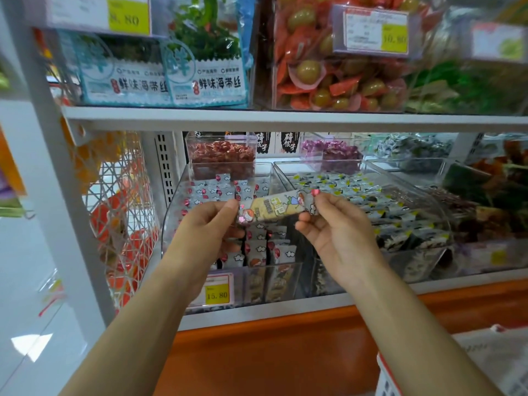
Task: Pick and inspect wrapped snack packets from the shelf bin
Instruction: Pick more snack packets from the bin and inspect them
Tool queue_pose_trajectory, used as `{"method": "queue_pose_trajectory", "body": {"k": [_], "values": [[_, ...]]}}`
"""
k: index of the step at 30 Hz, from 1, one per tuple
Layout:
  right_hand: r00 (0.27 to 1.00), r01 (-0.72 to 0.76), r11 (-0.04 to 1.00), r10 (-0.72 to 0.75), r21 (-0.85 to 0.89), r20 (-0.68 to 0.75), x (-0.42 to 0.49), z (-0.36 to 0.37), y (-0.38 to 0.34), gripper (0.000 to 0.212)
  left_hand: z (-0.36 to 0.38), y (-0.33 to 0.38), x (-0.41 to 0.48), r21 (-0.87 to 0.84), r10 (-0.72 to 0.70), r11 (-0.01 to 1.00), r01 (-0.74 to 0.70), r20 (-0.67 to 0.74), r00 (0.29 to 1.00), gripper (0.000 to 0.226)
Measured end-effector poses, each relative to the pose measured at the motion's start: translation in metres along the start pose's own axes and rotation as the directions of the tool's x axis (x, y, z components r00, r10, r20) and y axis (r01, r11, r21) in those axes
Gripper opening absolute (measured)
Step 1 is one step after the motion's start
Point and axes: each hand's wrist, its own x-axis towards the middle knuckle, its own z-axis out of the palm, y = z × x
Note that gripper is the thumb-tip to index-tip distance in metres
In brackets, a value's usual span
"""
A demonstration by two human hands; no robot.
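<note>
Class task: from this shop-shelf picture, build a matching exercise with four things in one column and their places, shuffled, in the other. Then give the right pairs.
Things
1. snack packet
2. yellow 15.80 price tag
3. blue-and-white seaweed bags
4. tub of red pieces

Places
a. upper shelf, left side
b. pinched at its ends by the left hand and the right hand
c. front of the clear bin
d. lower shelf, behind the clear bin

Pairs: 1-b, 2-c, 3-a, 4-d
</note>
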Motion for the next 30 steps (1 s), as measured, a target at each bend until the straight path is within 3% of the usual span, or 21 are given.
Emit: {"method": "queue_pose_trajectory", "body": {"k": [2, 4, 9, 15, 18, 20, 22, 25, 30], "values": [[0.996, -0.043, 0.999, 0.041, 0.023, 0.085, 0.000, -0.001, -0.003, 0.009, -0.001, 0.001, 0.000, -0.069, -0.024, 0.997, 0.023, -0.011, 1.000, 0.024], [0.984, -0.089, 0.996, 0.087, 0.007, 0.152, -0.002, -0.003, -0.004, 0.023, -0.004, 0.002, 0.000, -0.181, -0.068, 0.981, 0.065, -0.010, 0.998, 0.023], [0.981, -0.157, 0.983, 0.144, 0.095, 0.133, 0.001, -0.005, -0.004, 0.022, -0.005, 0.004, 0.001, -0.478, -0.146, 0.863, 0.162, 0.071, 0.987, 0.020], [0.968, -0.248, 0.931, 0.232, 0.268, 0.092, 0.002, -0.005, -0.003, 0.019, -0.001, 0.008, 0.000, -0.561, -0.119, 0.810, 0.171, 0.128, 0.985, 0.011], [0.967, -0.255, 0.915, 0.242, 0.313, 0.079, 0.003, -0.008, -0.004, 0.020, -0.002, 0.008, -0.001, -0.569, -0.108, 0.806, 0.164, 0.131, 0.985, 0.022], [0.981, -0.194, 0.954, 0.190, 0.228, 0.041, 0.004, -0.010, -0.003, 0.022, -0.003, 0.007, -0.001, -0.535, -0.098, 0.832, 0.144, 0.113, 0.989, 0.025], [0.998, -0.064, 0.998, 0.064, 0.008, -0.020, 0.005, -0.013, -0.002, 0.024, -0.003, 0.008, -0.002, -0.473, -0.093, 0.871, 0.131, 0.104, 0.990, 0.019], [0.988, 0.147, 0.931, -0.151, -0.333, 0.013, 0.002, -0.013, -0.001, 0.032, -0.002, 0.008, -0.005, -0.357, -0.060, 0.929, 0.097, 0.115, 0.992, 0.013], [0.972, 0.220, 0.905, -0.172, -0.365, 0.160, -0.003, -0.006, 0.004, 0.015, 0.002, 0.006, -0.007, -0.171, 0.008, 0.985, 0.000, 0.046, 0.999, 0.018]]}}
